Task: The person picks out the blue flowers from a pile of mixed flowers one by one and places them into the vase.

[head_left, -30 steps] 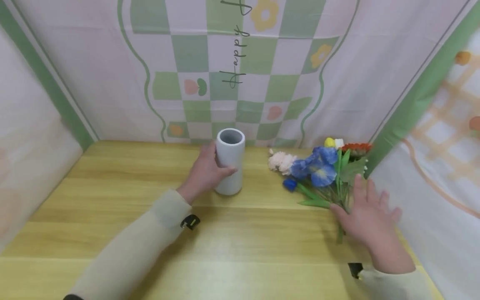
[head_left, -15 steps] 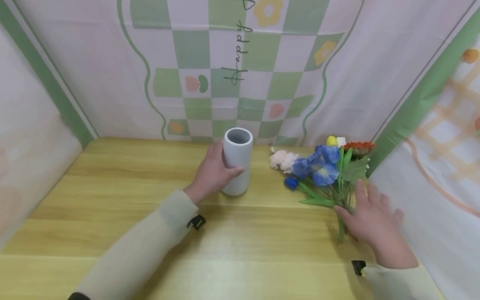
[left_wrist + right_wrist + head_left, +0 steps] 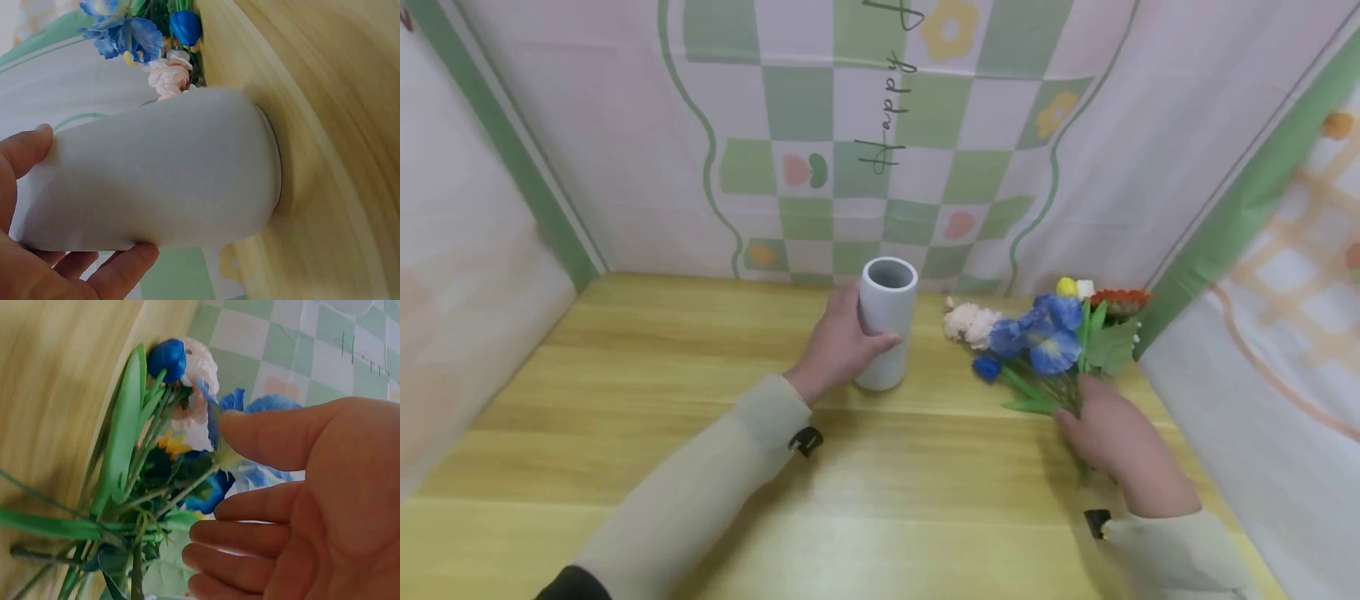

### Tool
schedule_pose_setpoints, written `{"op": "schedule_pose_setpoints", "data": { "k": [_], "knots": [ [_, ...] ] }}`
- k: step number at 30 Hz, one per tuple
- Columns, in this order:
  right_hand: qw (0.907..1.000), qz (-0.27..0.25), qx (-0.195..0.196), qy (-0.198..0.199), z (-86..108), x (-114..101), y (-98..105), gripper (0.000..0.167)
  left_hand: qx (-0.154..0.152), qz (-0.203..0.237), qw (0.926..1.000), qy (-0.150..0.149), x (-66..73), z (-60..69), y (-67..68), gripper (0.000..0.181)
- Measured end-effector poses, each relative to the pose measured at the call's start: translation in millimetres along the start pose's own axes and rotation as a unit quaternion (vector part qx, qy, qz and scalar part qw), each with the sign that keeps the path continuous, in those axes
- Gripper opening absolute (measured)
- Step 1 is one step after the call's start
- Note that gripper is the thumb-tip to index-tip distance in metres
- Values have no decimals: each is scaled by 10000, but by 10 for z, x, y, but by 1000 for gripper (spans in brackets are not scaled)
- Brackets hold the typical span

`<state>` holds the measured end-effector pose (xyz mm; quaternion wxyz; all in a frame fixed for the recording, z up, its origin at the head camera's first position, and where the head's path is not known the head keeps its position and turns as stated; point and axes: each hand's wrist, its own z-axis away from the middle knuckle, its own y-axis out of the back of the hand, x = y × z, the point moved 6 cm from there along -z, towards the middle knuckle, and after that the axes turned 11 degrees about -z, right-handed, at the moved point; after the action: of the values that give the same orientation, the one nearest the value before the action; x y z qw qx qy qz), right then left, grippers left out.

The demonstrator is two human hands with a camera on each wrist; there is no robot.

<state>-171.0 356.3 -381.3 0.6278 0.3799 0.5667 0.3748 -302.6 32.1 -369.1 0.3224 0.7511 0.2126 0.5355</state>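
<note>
A pale grey cylindrical vase (image 3: 887,321) stands upright on the wooden table, its round mouth facing up. My left hand (image 3: 842,346) grips it from the left side, thumb across the front; the left wrist view shows the fingers (image 3: 128,269) around its wall. To the right lies a bunch of artificial flowers (image 3: 1051,346), with blue, pale pink, yellow, white and red-orange heads. Over its green stems (image 3: 140,487) is my right hand (image 3: 1108,433). In the right wrist view its fingers are extended and the thumb stands apart from them, beside the blooms. Contact with the stems is unclear.
The wooden table (image 3: 880,492) spreads in front of both arms. A white and green checked cloth (image 3: 820,108) hangs behind it. More cloth stands at the left (image 3: 467,267) and right sides, close to the flowers.
My left hand has shifted the vase a little to the right, toward the flowers. My right hand, earlier spread with its back up, has turned sideways and come closer over the stems.
</note>
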Motion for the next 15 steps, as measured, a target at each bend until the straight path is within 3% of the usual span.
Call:
{"op": "schedule_pose_setpoints", "data": {
  "k": [5, 9, 11, 15],
  "knots": [
    [9985, 314, 166, 414, -40, -90, -17, 47, 114, -6, 9999, 5, 0, -9, 11, 92],
    [9968, 419, 47, 675, -67, -153, -73, 25, 143, 132, 9998, 0, 5, -13, 3, 92],
    [9961, 373, -58, 793, -73, -186, -121, 21, 170, 228, 9996, -26, 7, -3, 1, 92],
    [9964, 340, -103, 775, -69, -225, -186, 29, 84, 410, 9988, -243, -10, 41, -23, 96]
  ]
}}
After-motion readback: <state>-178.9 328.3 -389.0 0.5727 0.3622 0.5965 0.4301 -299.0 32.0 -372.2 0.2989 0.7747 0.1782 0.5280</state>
